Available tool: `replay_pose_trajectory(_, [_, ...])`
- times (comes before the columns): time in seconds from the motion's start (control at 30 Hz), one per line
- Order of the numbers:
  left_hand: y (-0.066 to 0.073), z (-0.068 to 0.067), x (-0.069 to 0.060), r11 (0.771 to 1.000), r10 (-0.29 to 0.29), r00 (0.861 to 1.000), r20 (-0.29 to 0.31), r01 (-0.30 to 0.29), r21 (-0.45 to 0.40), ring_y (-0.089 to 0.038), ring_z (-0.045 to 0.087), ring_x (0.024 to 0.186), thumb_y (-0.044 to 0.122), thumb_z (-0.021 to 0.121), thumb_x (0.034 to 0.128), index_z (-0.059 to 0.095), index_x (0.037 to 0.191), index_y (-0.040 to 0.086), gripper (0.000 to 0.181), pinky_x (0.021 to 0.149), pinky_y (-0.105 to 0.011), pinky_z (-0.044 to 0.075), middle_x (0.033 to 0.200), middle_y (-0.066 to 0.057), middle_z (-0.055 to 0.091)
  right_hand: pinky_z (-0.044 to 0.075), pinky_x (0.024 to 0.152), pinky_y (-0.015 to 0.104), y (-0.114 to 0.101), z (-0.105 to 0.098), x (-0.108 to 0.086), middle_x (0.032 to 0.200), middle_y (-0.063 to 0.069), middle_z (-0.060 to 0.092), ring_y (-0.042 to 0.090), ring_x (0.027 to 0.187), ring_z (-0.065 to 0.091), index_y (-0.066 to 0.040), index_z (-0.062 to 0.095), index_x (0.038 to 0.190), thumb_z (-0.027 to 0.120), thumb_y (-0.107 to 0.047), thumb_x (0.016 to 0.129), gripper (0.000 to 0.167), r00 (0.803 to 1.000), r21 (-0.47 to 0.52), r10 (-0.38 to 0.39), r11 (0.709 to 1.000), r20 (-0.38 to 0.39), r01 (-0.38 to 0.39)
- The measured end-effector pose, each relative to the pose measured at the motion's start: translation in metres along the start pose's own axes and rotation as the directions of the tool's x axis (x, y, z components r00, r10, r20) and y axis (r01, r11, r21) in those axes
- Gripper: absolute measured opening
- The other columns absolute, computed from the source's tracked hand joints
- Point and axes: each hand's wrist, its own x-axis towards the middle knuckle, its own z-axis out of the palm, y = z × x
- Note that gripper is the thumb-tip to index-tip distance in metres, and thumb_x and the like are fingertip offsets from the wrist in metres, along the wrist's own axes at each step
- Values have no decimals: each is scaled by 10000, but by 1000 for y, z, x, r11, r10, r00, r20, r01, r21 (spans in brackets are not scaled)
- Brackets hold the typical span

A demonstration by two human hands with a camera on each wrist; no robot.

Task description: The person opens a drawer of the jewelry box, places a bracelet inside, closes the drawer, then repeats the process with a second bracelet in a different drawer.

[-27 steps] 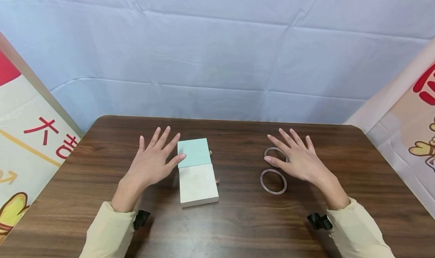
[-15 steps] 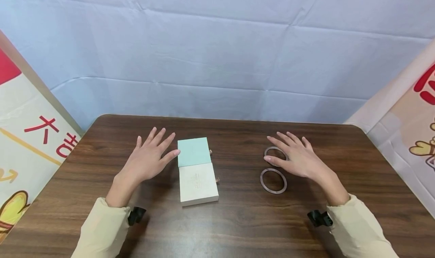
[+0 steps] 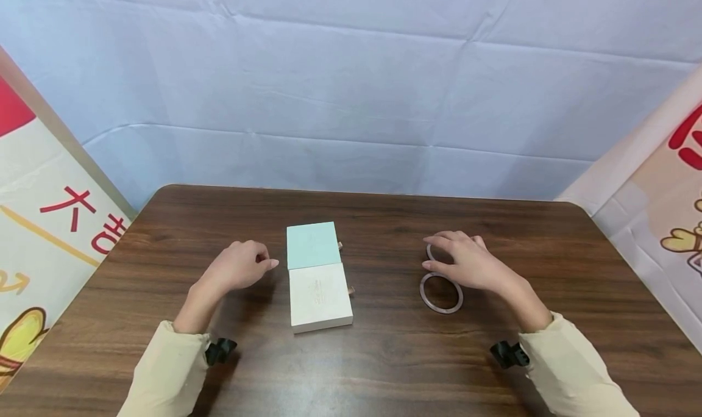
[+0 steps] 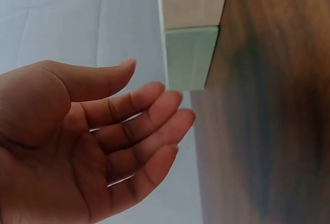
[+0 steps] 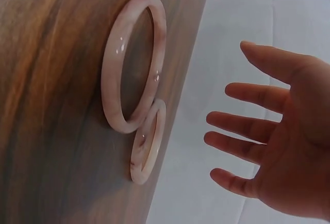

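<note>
My left hand (image 3: 241,267) hovers just left of two flat boxes, holding nothing, its fingers loosely bent in the left wrist view. The mint-green box (image 3: 312,245) lies farther back and touches the white box (image 3: 320,298), which bears faint lettering. A small tab sticks out from each box's right side. Over on the right, my right hand (image 3: 471,261) is held above the far bangle (image 3: 429,252) and covers part of it. Its fingers are apart from both bangles in the right wrist view. The near bangle (image 5: 111,74) is pinkish, glossy and lies flat beside the other.
Everything lies on a dark wooden table (image 3: 378,356) with rounded far corners. A pale blue cloth (image 3: 351,88) hangs behind it. Printed panels stand at the left and right sides. A black strap mount (image 3: 510,354) sits at each wrist.
Both hands have gone from spread fingers to more bent ones. The left hand has drawn back leftward from the mint-green box; the right has lowered slightly over the far bangle. Boxes and bangles stay put.
</note>
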Motion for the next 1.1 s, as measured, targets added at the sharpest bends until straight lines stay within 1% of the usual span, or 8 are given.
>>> replay_pose_trajectory(0.13, [-2, 8, 2, 997, 24, 998, 51, -20, -73, -127, 381, 484, 190, 558, 915, 517, 628, 86, 308, 525, -271, 338, 545, 5, 474, 303, 767, 490, -2, 3, 0, 1209, 140, 547, 351, 1142, 453, -43, 552, 1238, 605, -311, 879, 451, 1000, 26, -23, 999, 4, 23])
replay_pose_trajectory(0.27, [-3, 13, 3, 987, 59, 994, 94, -43, -157, -139, 428, 513, 177, 546, 921, 565, 655, 74, 286, 548, -280, 362, 592, -17, 543, 318, 738, 476, -5, 5, 0, 1184, 133, 560, 351, 1112, 478, -40, 563, 1220, 598, -330, 886, 444, 999, 22, -43, 999, 13, 43])
replay_pose_trajectory(0.37, [-4, 16, 5, 978, 60, 992, 113, -36, -203, -157, 491, 565, 177, 546, 923, 591, 683, 71, 267, 566, -286, 379, 625, -16, 580, 330, 731, 480, -6, 6, 0, 1157, 125, 568, 329, 1084, 499, -38, 568, 1209, 598, -329, 886, 436, 998, 22, -57, 998, 21, 57])
replay_pose_trajectory(0.5, [-2, 20, 7, 970, 59, 990, 131, -26, -242, -179, 548, 617, 184, 552, 922, 606, 704, 69, 252, 576, -291, 393, 643, -12, 605, 349, 787, 544, -7, 10, 2, 1132, 115, 582, 316, 1072, 503, -26, 566, 1209, 608, -285, 883, 418, 996, 65, -83, 995, 33, 81])
replay_pose_trajectory(0.6, [0, 22, 6, 968, 76, 988, 135, -40, -250, -172, 555, 620, 183, 552, 923, 606, 706, 70, 250, 580, -292, 398, 644, -6, 610, 360, 844, 568, -7, 12, 4, 1150, 133, 584, 332, 1084, 504, 4, 551, 1218, 595, -262, 895, 421, 991, 101, -122, 988, 53, 117])
replay_pose_trajectory(0.73, [1, 24, 6, 966, 94, 987, 128, -59, -251, -162, 557, 609, 165, 551, 923, 601, 707, 59, 246, 582, -292, 406, 643, -7, 613, 425, 854, 484, -10, 14, 9, 1177, 174, 569, 334, 1072, 531, 44, 528, 1223, 579, -235, 908, 424, 983, 174, -156, 975, 98, 138])
replay_pose_trajectory(0.83, [1, 25, 7, 964, 95, 988, 124, -60, -260, -159, 567, 610, 153, 550, 923, 600, 710, 50, 242, 578, -294, 413, 646, -13, 615, 461, 820, 437, -15, 16, 12, 1164, 185, 572, 318, 1037, 560, 55, 521, 1221, 581, -209, 908, 414, 977, 245, -162, 961, 136, 125])
replay_pose_trajectory(1.1, [1, 26, 7, 961, 77, 989, 128, -39, -273, -142, 595, 628, 149, 549, 924, 593, 701, 46, 250, 599, -298, 432, 653, -14, 626, 483, 714, 294, -26, 23, 27, 965, 70, 642, 169, 850, 608, 32, 575, 1156, 598, -159, 895, 324, 957, 321, -234, 932, 173, 170])
